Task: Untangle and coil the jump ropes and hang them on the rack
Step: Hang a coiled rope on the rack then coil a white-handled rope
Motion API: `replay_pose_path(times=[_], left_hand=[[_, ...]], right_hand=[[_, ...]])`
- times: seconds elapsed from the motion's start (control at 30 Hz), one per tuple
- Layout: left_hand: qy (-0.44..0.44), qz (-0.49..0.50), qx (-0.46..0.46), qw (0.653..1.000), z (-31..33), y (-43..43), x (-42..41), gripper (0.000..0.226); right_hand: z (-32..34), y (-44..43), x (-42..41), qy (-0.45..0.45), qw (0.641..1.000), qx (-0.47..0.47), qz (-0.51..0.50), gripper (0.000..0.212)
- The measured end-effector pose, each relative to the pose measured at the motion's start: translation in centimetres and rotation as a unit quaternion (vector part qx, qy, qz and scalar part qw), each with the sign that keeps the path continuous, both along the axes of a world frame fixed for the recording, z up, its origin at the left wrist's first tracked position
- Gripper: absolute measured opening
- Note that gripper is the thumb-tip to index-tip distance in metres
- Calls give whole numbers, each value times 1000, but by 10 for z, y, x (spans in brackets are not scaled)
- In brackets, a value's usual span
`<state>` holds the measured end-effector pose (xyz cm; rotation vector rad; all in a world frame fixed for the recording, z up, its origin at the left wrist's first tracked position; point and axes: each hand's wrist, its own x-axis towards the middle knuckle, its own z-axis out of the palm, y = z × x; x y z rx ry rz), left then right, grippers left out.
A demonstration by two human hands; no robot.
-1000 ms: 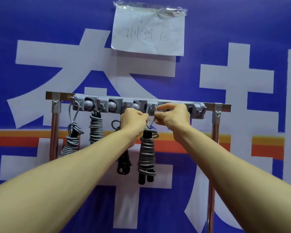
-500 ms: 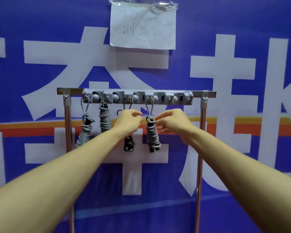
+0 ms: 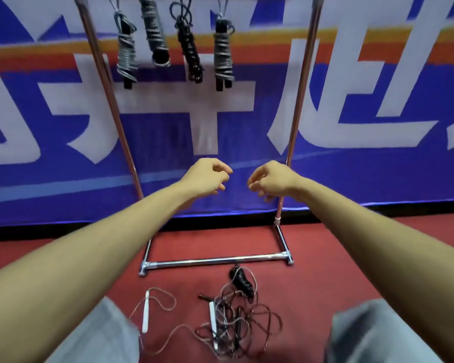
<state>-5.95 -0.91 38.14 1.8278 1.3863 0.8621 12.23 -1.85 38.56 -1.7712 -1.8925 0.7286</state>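
Nearest, on the red floor (image 3: 325, 258): tangled jump ropes (image 3: 228, 320), just before the rack's foot. Best lifted by one white handle (image 3: 145, 314), cord drawn free loop by loop before coiling. Counted there: two white handles, one black handle (image 3: 241, 281). Midway: left hand (image 3: 207, 176), right hand (image 3: 271, 179), each grip slack, loosely curled on nothing. Farthest, on the rack (image 3: 299, 100): four coiled ropes (image 3: 223, 56) hanging.
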Motion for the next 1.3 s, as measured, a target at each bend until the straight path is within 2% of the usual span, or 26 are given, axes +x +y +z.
replay_pose_path(times=[0.27,0.37,0.43,0.6,0.77,0.97,1.1,1.3], left_hand=[[55,-39,-94,993,-135,-10,-1,26],[89,-59,-157,982,-193,-5,-1,18],[98,-55,-196,974,-227,-2,-5,17],[114,-43,-274,954,-309,12,-22,26],[140,14,-336,931,-395,30,-44,36],[118,118,-377,911,-482,46,-47,30],[134,145,-380,904,-510,50,-32,34],[163,157,-388,893,-533,50,-22,37]], right_hand=[[-139,-8,6,50,988,-141,-32,13],[-188,-4,7,64,977,-199,-43,12],[-220,-1,6,72,969,-229,-48,19],[-309,12,-11,69,949,-306,-40,26],[-387,22,-32,40,945,-322,-34,18],[-459,31,-35,33,945,-309,-100,19],[-487,27,-26,55,938,-317,-127,23],[-508,21,-11,57,928,-347,-120,13]])
